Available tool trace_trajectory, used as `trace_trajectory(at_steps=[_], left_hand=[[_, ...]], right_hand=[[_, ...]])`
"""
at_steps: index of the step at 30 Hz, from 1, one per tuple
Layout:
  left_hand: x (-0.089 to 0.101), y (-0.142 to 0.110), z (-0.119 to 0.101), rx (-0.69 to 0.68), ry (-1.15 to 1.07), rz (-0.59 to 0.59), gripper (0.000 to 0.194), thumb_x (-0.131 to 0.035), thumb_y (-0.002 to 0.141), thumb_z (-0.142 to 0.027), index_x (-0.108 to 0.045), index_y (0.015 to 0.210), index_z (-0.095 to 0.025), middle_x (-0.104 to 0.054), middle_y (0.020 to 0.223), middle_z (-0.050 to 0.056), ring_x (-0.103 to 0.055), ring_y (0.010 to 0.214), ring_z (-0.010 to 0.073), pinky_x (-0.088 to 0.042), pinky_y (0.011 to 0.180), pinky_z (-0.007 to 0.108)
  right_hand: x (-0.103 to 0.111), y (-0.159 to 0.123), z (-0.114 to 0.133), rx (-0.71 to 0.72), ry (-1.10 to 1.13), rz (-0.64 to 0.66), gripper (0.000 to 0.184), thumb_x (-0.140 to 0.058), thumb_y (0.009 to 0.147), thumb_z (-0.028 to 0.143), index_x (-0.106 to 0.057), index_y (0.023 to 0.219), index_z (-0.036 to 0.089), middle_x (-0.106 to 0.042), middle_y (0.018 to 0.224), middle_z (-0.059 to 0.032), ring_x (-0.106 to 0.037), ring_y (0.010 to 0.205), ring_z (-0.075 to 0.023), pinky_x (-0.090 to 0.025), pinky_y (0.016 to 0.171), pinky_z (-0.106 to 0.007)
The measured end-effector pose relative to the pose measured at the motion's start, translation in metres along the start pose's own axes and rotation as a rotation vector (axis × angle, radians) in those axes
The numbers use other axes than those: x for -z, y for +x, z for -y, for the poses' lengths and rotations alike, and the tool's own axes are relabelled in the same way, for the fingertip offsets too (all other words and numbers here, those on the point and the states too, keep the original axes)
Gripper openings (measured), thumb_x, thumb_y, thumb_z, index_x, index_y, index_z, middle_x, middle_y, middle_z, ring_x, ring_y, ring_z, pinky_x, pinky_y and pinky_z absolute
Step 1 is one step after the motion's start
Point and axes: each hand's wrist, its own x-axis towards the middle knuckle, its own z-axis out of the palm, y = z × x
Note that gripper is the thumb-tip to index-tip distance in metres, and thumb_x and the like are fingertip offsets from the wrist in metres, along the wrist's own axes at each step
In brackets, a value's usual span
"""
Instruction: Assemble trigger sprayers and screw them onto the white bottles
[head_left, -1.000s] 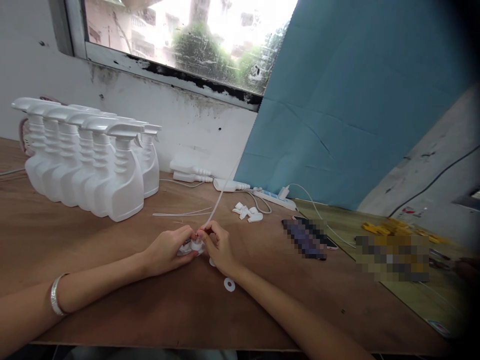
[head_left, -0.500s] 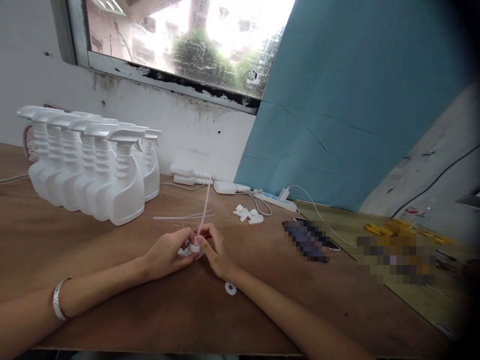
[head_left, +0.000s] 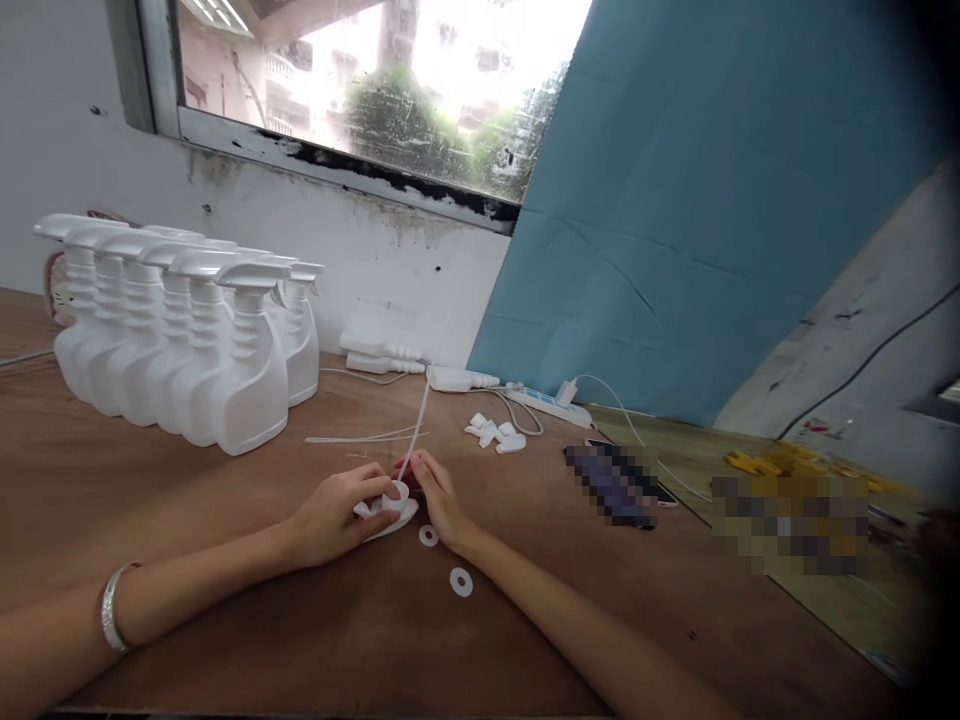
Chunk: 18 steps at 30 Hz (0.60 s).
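Observation:
My left hand (head_left: 341, 515) is closed around a white spray trigger head (head_left: 401, 515), holding it low over the table with its collar facing up. A thin white dip tube (head_left: 420, 420) rises from the collar and leans to the right. My right hand (head_left: 442, 510) is closed on the tube just above the collar, thumb on the near side and fingertips partly hidden behind. Beside the right hand lies a flat white ring washer (head_left: 428, 536), and a second ring washer (head_left: 461, 582) is nearer to me.
White spray bottles (head_left: 251, 390) with heads stand in rows at left. Headless bottles (head_left: 461, 378) lie by the wall. Loose tubes (head_left: 352, 438), small white parts (head_left: 495, 433), a power strip (head_left: 551, 402) and blurred phone-like objects (head_left: 611, 485) lie beyond my hands.
My right hand has shifted slightly up and right along the tube, leaving more of the spray head showing. The washer beside it has come into view. The tube leans further right.

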Motion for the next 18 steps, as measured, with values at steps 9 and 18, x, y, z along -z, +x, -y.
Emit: trace_trajectory(at_steps=[9, 18], left_hand=[[0.0, -0.001, 0.001, -0.014, 0.067, 0.023, 0.015, -0.046, 0.08, -0.023, -0.051, 0.094, -0.019, -0.049, 0.088, 0.001, -0.049, 0.069, 0.0111, -0.04, 0.067, 0.022], [-0.004, -0.001, 0.005, -0.052, 0.14, 0.027, 0.015, -0.044, 0.081, -0.025, -0.051, 0.093, -0.02, -0.048, 0.088, 0.001, -0.047, 0.064, 0.0104, -0.037, 0.062, 0.02]], right_hand=[[0.07, 0.079, -0.052, 0.145, -1.069, -0.154, 0.022, -0.041, 0.075, 0.012, -0.059, 0.088, 0.011, -0.051, 0.111, -0.0139, -0.043, 0.106, -0.0226, -0.032, 0.093, -0.036], [0.063, 0.158, -0.086, -0.002, -1.423, -0.13, 0.035, -0.037, 0.076, 0.01, -0.062, 0.099, 0.002, -0.031, 0.135, -0.0194, -0.021, 0.127, -0.0285, -0.017, 0.102, -0.04]])
